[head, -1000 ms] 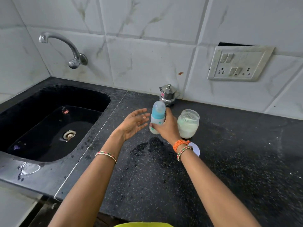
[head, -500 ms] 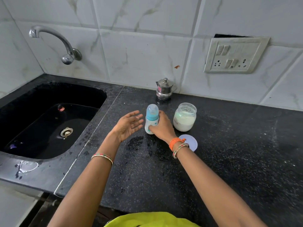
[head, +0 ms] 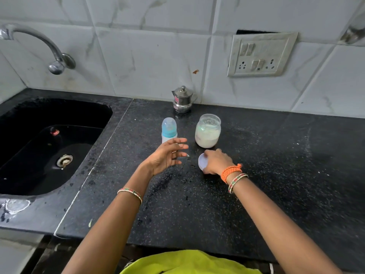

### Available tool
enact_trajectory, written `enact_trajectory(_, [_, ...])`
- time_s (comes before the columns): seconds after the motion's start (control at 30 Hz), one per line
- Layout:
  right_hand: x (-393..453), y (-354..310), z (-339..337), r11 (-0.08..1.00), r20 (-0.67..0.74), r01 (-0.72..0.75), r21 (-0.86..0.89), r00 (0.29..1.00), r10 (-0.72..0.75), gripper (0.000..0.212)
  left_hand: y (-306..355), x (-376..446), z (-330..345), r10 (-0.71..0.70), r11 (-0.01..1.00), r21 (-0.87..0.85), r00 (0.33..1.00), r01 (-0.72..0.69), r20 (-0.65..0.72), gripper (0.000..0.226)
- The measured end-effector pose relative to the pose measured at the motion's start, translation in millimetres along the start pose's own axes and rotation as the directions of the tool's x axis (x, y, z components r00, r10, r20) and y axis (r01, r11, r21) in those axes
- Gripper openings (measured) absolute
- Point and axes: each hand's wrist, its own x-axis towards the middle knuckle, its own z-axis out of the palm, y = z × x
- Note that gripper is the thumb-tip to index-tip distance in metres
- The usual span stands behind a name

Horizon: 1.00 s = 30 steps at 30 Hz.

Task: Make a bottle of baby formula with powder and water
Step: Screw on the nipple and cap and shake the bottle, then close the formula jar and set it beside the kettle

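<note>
Right hand (head: 216, 162) left bottle (head: 169, 129), now grips lid (head: 203, 160).

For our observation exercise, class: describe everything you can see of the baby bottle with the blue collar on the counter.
The small baby bottle with the blue collar stands upright on the black speckled stone counter, left of the clear glass jar of white powder and in front of a small lidded steel pot. A clear domed cap covers the teat above the translucent blue collar; the body below looks pale, its base hidden behind the left hand. That hand hovers open before it; contact cannot be told.
</note>
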Motion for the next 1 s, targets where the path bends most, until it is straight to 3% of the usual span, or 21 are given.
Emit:
enact_trajectory(0.13, [-7, 4, -28, 0.998, -0.072, 0.019, 0.067, 0.997, -0.014, 0.09, 4, 6, 8, 0.006, 0.998, 0.057, 1.0, -0.006, -0.01, 0.025])
enact_trajectory(0.23, [-11, 18, -62, 0.999, -0.164, -0.054, -0.008, 0.985, 0.052, 0.105, 7, 13, 12, 0.027, 0.997, 0.075, 0.999, -0.024, -0.03, 0.028])
enact_trajectory(0.4, [12, 35, -90, 0.979, -0.121, -0.163, -0.119, 0.981, 0.149, 0.094, 11, 38, 26, 0.088, 0.966, 0.252, 0.988, -0.054, -0.128, 0.049])
enact_trajectory(0.6, [40, 19, -113, 0.994, -0.269, 0.089, 0.062, 0.961, -0.069, 0.097, 16, 77, 45, 0.156, 0.885, 0.462, 0.971, -0.057, -0.179, 0.08])
enact_trajectory(0.77, [62, 6, -116, 0.949, -0.221, 0.263, 0.176, 0.95, -0.222, 0.092, 11, 107, 48, 0.149, 0.838, 0.543, 0.982, -0.061, -0.119, 0.095])
enact_trajectory(0.9, [74, 0, -116, 0.951, -0.156, 0.281, 0.128, 0.953, -0.261, 0.078, -2, 119, 45, 0.179, 0.825, 0.56, 0.975, -0.078, -0.129, 0.089])
enact_trajectory(1.0, [79, -3, -120, 0.953, -0.12, 0.297, 0.056, 0.95, -0.289, 0.065, -11, 120, 41, 0.2, 0.851, 0.517, 0.968, -0.093, -0.155, 0.098])
